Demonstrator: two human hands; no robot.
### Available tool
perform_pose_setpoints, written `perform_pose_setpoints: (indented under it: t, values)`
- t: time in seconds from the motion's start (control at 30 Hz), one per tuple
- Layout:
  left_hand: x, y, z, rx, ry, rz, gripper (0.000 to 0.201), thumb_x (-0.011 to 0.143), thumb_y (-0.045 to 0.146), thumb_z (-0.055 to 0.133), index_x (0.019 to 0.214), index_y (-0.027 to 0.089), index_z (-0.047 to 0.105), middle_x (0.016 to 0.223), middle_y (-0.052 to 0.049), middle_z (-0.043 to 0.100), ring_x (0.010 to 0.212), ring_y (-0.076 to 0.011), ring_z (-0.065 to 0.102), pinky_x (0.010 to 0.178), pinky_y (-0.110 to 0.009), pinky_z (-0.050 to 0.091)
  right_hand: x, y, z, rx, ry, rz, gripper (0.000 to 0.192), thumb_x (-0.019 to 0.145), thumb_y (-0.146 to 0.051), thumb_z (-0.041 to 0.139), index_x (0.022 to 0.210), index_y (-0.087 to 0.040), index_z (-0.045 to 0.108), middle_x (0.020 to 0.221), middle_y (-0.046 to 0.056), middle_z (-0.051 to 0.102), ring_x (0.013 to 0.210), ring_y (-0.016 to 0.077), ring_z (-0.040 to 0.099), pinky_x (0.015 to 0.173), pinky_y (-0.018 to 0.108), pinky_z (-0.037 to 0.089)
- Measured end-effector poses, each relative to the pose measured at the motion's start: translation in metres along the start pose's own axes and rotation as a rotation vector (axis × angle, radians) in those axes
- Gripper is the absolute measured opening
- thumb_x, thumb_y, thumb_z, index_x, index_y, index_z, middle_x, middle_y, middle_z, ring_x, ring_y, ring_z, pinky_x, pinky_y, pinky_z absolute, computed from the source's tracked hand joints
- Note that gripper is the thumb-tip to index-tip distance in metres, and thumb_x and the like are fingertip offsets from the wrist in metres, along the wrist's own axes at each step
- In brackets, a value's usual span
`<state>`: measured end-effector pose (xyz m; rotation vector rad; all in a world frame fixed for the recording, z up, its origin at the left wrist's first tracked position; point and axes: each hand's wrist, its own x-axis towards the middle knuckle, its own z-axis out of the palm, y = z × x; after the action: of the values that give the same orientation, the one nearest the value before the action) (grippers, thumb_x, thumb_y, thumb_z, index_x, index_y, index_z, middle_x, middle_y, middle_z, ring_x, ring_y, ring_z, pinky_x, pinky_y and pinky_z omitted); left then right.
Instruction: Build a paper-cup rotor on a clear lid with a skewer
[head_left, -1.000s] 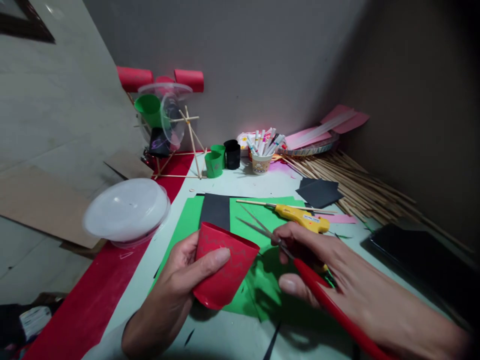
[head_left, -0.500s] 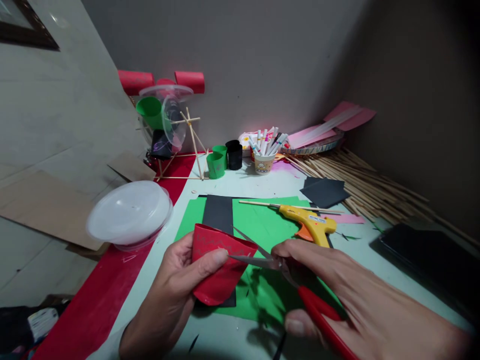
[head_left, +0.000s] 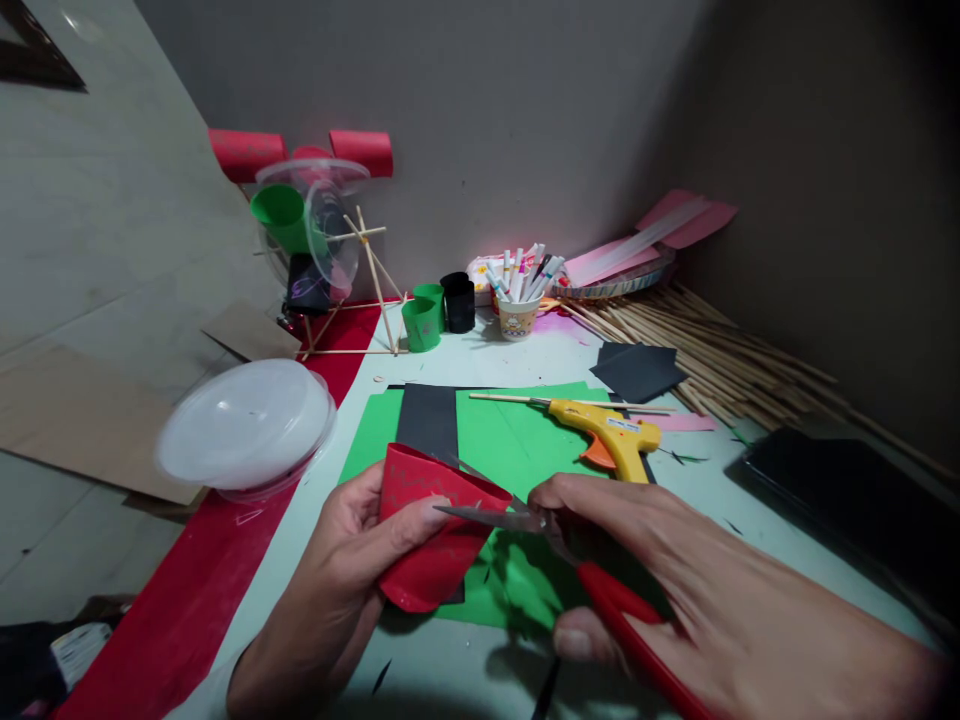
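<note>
My left hand [head_left: 345, 570] grips a red paper cup shape [head_left: 431, 560], thumb on its near side, with its open rim tilted up to the right. A faint zigzag line is drawn near that rim. In my right hand [head_left: 645, 580] is a pair of scissors [head_left: 622, 610] with red handles. Their blades are parted at the rim: one lies across the near outer side by my left thumb, the other passes behind the near wall. Below lie a green sheet [head_left: 525, 440] and a black paper strip [head_left: 427, 415].
A yellow glue gun [head_left: 615, 435] rests on the green sheet beside a thin stick. Behind stand green paper cups [head_left: 421, 326], a black one [head_left: 458, 302] and a cup of markers [head_left: 517, 318]. Sticks [head_left: 697, 340] lie right, plastic lids [head_left: 244, 420] left, near a stick frame [head_left: 375, 270].
The scissors have moved slightly left over the red paper, with the far blade now behind its rim. The whole view has shifted a little.
</note>
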<state>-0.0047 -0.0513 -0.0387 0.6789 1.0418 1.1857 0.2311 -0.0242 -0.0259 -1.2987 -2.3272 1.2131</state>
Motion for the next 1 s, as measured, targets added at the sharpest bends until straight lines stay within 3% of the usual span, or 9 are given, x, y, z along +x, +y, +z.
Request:
perform_pose_setpoints:
  t: [0.13, 0.33, 0.6, 0.73, 0.83, 1.0]
  values:
    - [-0.002, 0.0, 0.004, -0.022, 0.036, -0.006, 0.02, 0.071, 0.025, 0.092, 0.086, 0.018, 0.081, 0.077, -0.003, 0.079, 0.064, -0.0114, 0.069, 0.06, -0.015, 0.056, -0.001, 0.001, 0.0, -0.001, -0.014, 0.012, 0.032, 0.089, -0.063, 0.067, 0.104, -0.035, 0.064, 0.1, -0.002, 0.069, 0.094, 0.0255, 0.064, 0.081, 0.038, 0.054]
    - [-0.002, 0.002, 0.002, 0.022, -0.024, -0.031, 0.012, 0.081, 0.026, 0.084, 0.09, 0.019, 0.081, 0.081, -0.003, 0.078, 0.068, -0.0114, 0.067, 0.063, -0.016, 0.056, -0.001, 0.001, 0.0, -0.029, 0.024, -0.032, 0.032, 0.09, -0.062, 0.066, 0.106, -0.035, 0.066, 0.097, -0.001, 0.073, 0.088, 0.0253, 0.066, 0.075, 0.039, 0.055]
    - [-0.001, 0.0, 0.001, 0.036, -0.007, -0.037, 0.02, 0.082, 0.028, 0.084, 0.097, 0.016, 0.077, 0.08, -0.003, 0.074, 0.07, -0.0134, 0.066, 0.065, -0.019, 0.057, 0.001, 0.01, 0.0, -0.072, 0.096, -0.088, 0.033, 0.093, -0.062, 0.063, 0.107, -0.033, 0.071, 0.093, 0.003, 0.076, 0.083, 0.0264, 0.07, 0.057, 0.033, 0.054]
    - [0.001, -0.003, 0.001, 0.018, -0.019, -0.04, 0.015, 0.084, 0.027, 0.082, 0.095, 0.018, 0.076, 0.081, -0.002, 0.075, 0.069, -0.0115, 0.066, 0.064, -0.018, 0.056, 0.002, 0.01, -0.001, -0.096, 0.11, -0.092, 0.032, 0.093, -0.06, 0.061, 0.095, -0.031, 0.073, 0.082, 0.002, 0.074, 0.074, 0.0241, 0.068, 0.056, 0.034, 0.053]
    - [0.0, -0.003, 0.001, -0.002, -0.014, -0.053, 0.015, 0.085, 0.026, 0.082, 0.096, 0.019, 0.076, 0.081, -0.002, 0.076, 0.068, -0.0113, 0.067, 0.065, -0.018, 0.057, 0.002, 0.007, -0.001, -0.064, 0.122, -0.11, 0.031, 0.093, -0.055, 0.06, 0.086, -0.028, 0.074, 0.08, 0.003, 0.074, 0.071, 0.0237, 0.068, 0.049, 0.031, 0.048]
    - [-0.003, -0.003, 0.002, 0.005, 0.018, -0.078, 0.014, 0.084, 0.027, 0.082, 0.093, 0.017, 0.077, 0.079, -0.002, 0.076, 0.068, -0.0111, 0.068, 0.064, -0.017, 0.057, 0.001, 0.007, -0.001, -0.071, 0.169, -0.15, 0.016, 0.091, -0.041, 0.066, 0.092, -0.029, 0.076, 0.075, 0.002, 0.072, 0.066, 0.0206, 0.067, 0.045, 0.028, 0.044]
